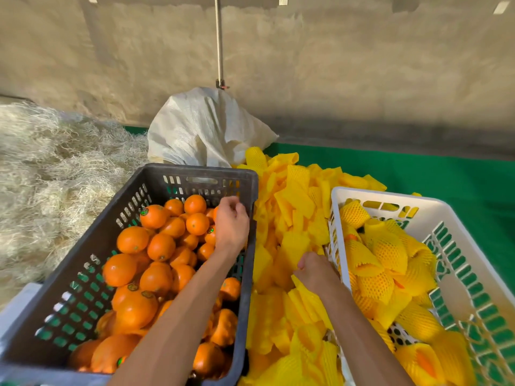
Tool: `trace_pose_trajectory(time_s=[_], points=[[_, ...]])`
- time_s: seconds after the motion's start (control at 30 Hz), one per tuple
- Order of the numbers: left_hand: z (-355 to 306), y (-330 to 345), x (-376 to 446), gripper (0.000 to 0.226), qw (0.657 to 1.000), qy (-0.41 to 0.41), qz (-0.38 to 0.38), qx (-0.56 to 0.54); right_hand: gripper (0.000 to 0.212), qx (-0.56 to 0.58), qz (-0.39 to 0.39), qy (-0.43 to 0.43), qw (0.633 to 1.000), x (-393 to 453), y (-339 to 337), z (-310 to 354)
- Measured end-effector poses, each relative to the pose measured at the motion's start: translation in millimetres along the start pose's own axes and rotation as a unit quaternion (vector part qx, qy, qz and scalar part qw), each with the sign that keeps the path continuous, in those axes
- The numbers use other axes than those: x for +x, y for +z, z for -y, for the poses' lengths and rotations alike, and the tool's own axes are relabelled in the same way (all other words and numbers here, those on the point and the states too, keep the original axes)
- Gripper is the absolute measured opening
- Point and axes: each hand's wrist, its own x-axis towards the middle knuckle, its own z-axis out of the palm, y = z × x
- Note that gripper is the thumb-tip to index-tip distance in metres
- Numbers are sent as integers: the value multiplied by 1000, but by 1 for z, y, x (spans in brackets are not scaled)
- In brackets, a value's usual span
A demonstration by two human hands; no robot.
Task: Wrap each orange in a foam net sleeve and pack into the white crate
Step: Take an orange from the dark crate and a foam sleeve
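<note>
Left hand (pixel 231 224) loosely curled over oranges (pixel 156 260), holding nothing; right hand (pixel 316 270) pinches foam sleeve (pixel 295 252), risk of snagging several sleeves

No legible text; small stickers on oranges (pixel 133 239) too blurry.

Dusty matt grey plastic crate (pixel 195 174), glossy white plastic crate (pixel 390 195), yellow foam net sleeves (pixel 295 201), woven sack (pixel 200 129)

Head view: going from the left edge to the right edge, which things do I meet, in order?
Pile of dry straw → dark crate of bare oranges → heap of yellow foam net sleeves → white crate holding wrapped oranges.
</note>
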Motion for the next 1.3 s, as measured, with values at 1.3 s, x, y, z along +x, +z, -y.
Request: trace_pose_trajectory(time_s=[1.3], points=[[-57,10,-43,61,959,-26,229,-164,52,304,-356,-133,874,-2,-10,13]])
